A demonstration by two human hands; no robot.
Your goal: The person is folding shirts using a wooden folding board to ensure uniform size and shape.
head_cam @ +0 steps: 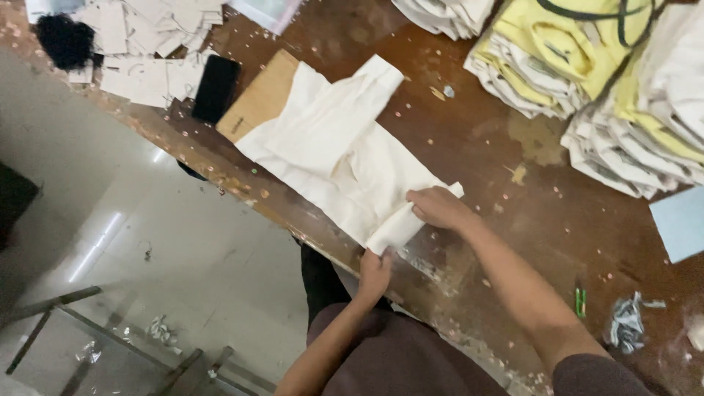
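Cream cloth (345, 150) lies flat on the brown counter (469, 139), near edge, over a cardboard sheet (258, 95). Left hand (374, 275) pinches the folded end's lower corner at the counter edge; right hand (438, 207) — fingers curled — presses the fold's top. Folded garment stacks (587, 66) sit well apart, w/ a black phone (215, 88) by the cardboard.

Two bare forearms, no watch, ring or bracelet to be seen. Short dark brownish-maroon sleeve (598, 374) ending above the right elbow. Same dark maroon cloth (400, 359) over the lap or torsο below, plain, unprinted. Left hand (374, 275) and right hand (438, 207) ungloved, fingers bare, nails too small to judge.
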